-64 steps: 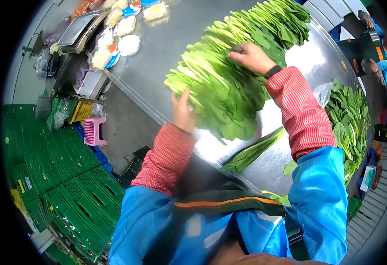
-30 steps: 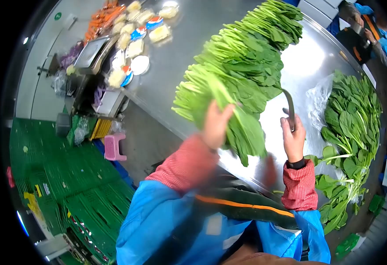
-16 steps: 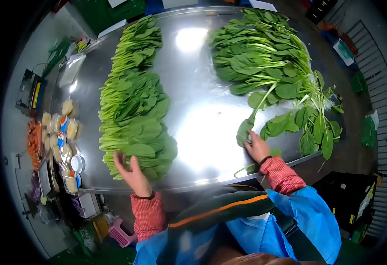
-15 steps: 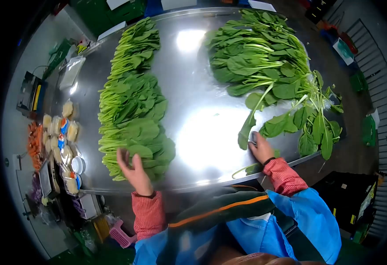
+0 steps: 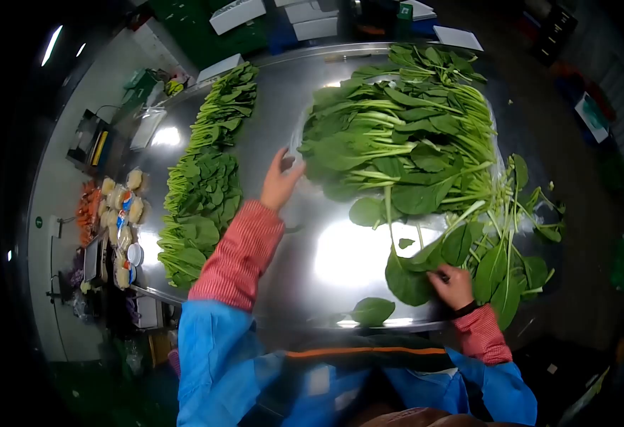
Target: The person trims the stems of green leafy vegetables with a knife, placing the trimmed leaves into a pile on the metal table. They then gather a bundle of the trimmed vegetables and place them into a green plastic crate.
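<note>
A big heap of leafy greens [image 5: 397, 135] with pale stalks lies on clear plastic [image 5: 299, 132] on the metal table [image 5: 273, 107]. At the heap's left edge is my left hand [image 5: 281, 183], thumb and fingers apart, fingertips right by the leaves and plastic. My right hand [image 5: 454, 286] is closed at the near side, fingers curled beside a broad leaf [image 5: 408, 281]; a small dark spot shows at its fingertips, and I cannot tell what it is. Loose, trimmed-looking greens [image 5: 504, 267] hang near the right edge. A single leaf [image 5: 372, 312] lies by the front edge.
Neatly aligned greens [image 5: 202, 178] form a long row on the left of the table. Beyond them sit wrapped pale packs [image 5: 121, 213], a round white lid [image 5: 135, 254] and orange produce [image 5: 88, 211]. White boxes [image 5: 237, 14] stand past the far edge.
My left hand has gone from the left row of greens across to the heap's left edge. My right hand has shifted a little right and nearer. The view has tilted upward.
</note>
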`<state>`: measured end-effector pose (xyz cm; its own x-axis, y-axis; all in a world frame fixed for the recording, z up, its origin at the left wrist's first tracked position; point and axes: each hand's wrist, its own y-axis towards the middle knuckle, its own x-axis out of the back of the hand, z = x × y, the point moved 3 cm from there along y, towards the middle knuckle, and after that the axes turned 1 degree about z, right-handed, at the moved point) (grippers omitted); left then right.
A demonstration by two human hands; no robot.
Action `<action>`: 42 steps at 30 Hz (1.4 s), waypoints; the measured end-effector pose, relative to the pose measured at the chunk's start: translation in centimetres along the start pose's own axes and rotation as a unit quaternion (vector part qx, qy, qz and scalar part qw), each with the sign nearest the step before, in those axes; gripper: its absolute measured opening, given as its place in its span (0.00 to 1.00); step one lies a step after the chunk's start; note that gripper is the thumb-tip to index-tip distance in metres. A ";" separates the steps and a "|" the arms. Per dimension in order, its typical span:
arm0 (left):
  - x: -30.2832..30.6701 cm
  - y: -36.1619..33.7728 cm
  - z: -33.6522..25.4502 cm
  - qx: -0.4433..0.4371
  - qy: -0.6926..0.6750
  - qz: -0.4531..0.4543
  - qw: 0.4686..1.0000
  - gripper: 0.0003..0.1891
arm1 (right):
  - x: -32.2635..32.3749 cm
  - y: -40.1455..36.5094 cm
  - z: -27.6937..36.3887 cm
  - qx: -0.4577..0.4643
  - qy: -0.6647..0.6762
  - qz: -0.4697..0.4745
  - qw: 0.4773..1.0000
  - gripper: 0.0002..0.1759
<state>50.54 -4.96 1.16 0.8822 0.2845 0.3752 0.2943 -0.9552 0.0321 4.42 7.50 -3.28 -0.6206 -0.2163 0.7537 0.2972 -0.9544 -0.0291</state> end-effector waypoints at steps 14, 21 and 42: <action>-7.5 19.4 2.6 0.042 0.065 0.013 0.997 0.43 | -14.0 19.5 8.0 -0.100 0.430 -0.048 0.896 0.18; -8.3 20.0 3.4 0.056 0.197 0.087 0.975 0.50 | -13.2 22.3 11.2 -0.215 0.492 0.037 0.843 0.12; -8.1 16.2 -0.1 -0.024 0.177 0.100 0.979 0.45 | -13.5 22.8 12.1 -0.193 0.683 -0.062 0.702 0.19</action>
<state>48.10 -22.72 -1.25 0.7359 0.0542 0.6750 0.1049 -0.9939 -0.0346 28.31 -8.89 -6.17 -0.8195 0.1291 -0.5584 0.1238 -0.9114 -0.3924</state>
